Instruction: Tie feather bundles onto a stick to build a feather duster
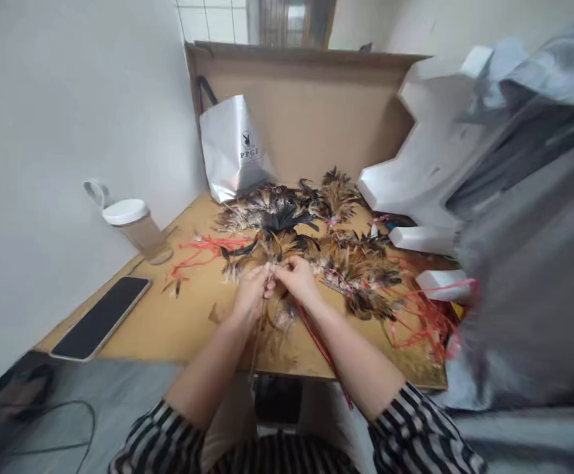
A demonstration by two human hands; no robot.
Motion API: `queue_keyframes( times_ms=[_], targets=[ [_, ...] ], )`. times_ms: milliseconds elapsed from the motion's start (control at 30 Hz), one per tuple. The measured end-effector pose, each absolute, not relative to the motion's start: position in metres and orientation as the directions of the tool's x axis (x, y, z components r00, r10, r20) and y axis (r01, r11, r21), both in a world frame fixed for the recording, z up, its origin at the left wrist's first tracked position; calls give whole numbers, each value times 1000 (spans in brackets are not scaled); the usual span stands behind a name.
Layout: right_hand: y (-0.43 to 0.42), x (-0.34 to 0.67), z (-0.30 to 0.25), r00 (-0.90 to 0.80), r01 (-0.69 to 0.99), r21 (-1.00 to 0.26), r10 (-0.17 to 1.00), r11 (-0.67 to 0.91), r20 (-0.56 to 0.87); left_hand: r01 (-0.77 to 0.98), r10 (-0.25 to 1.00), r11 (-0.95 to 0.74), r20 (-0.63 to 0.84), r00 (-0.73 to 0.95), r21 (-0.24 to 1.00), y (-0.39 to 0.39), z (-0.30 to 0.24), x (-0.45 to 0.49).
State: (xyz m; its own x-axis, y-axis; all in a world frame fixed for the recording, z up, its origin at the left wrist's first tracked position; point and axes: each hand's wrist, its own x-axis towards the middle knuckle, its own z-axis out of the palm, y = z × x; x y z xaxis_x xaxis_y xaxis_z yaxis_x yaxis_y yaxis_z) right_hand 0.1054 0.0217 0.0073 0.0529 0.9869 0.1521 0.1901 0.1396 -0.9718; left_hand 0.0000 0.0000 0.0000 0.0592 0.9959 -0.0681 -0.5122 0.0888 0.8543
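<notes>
Hands (pixel 301 281) pinch brown feather bunch (pixel 280 246), fanned just beyond.

A pale wall (pixel 70 99) flanks the tan table (pixel 168 329) (brown panel (pixel 316 118) behind), with white tiles (pixel 212 23) beyond.

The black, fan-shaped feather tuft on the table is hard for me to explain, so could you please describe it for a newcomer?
On the tan, flat tabletop, find the bare left hand and bare right hand meeting near the middle. Just beyond them spreads the black, fan-shaped feather tuft. Its nearly solid black sets it apart from the mottled brown feather bunches around it.
</notes>
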Motion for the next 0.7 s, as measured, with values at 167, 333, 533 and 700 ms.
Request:
queue_keyframes(
  times_ms=[167,333,533,700],
  targets=[
    [17,115,19,-282,-150,-989,958,2,44,-508,993,114,-86,79,854,3,0,-2],
    [17,130,25,-445,-263,-963,892,-50,75,-506,982,163,-92,164,847,0,1,0],
    [19,147,25,-548,-189,-982,830,4,109,-536,942,308,-171,289,786,-1,3,1],
    [17,153,29,-595,-126,-992,798,17,90,-532,900,400,-208,384,746,-2,5,-1]
  ],
)
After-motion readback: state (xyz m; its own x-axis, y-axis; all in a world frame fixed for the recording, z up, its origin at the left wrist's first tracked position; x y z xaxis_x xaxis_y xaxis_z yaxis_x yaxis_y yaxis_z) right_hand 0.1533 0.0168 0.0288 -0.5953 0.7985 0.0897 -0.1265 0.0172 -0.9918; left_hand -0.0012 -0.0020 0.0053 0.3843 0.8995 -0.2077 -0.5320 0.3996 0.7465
